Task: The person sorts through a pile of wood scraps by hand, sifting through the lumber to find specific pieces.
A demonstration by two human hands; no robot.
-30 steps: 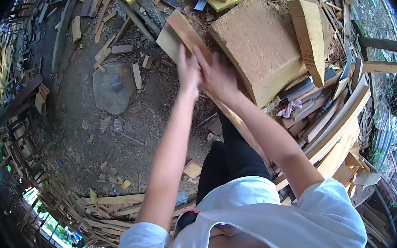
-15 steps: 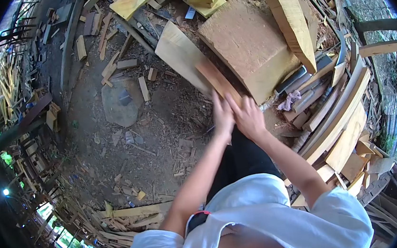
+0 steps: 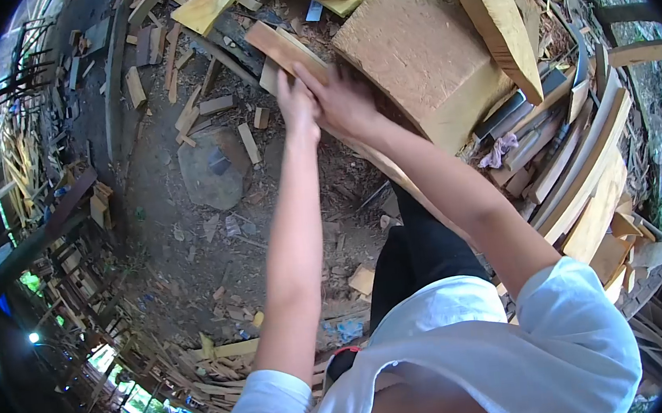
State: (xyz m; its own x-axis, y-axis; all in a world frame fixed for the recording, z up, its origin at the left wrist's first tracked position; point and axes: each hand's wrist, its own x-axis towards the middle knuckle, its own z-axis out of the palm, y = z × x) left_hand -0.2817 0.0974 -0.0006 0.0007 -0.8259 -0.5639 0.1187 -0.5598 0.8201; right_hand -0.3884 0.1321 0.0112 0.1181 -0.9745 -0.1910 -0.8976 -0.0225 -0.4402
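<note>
A long, flat-sided reddish-brown wooden block (image 3: 284, 49) lies along a pale curved board (image 3: 384, 161) that stretches from in front of my legs up toward the large wood block. My left hand (image 3: 300, 112) is closed at the near end of the reddish block, on its left side. Beside it, my right hand (image 3: 346, 103) grips the same end, its fingers slightly blurred. My hands and right forearm cover much of the board.
A big squared wood block (image 3: 420, 54) stands just right of the board, with a thick wedge-shaped offcut (image 3: 493, 28) leaning on it. Curved planks (image 3: 582, 166) are stacked at right, near a pink rag (image 3: 498, 150). A flat round slab (image 3: 213, 182) lies on the littered ground.
Both hands have pushed the reddish block forward and left along the board, away from my body. My arms are now stretched out further.
</note>
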